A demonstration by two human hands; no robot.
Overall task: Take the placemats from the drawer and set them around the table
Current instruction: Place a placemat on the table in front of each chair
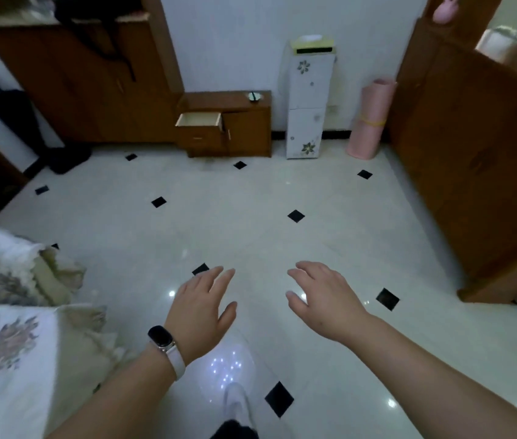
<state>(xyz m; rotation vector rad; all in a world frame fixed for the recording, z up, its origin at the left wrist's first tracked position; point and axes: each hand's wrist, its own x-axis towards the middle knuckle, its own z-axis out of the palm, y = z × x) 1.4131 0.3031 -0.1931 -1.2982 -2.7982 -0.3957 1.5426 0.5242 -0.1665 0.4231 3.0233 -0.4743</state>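
L hand (201, 307) w/ watch (160, 337) and R hand (323, 299): both empty, fingers loosely spread, over floor (250, 210); drawer (199, 119) well apart, far ahead. Floor glossy white tile w/ black diamonds; floral cloth (7, 343) at left, pink rolled mat (368, 122) at right. Drawer pulled open, wood front, pale inside, contents can't tell.

Drawer (199, 119): wooden, with a pale interior. It stood pulled open at the upper left of a low brown cabinet (247, 128) against the far white wall (235, 42). Its contents could not be made out.
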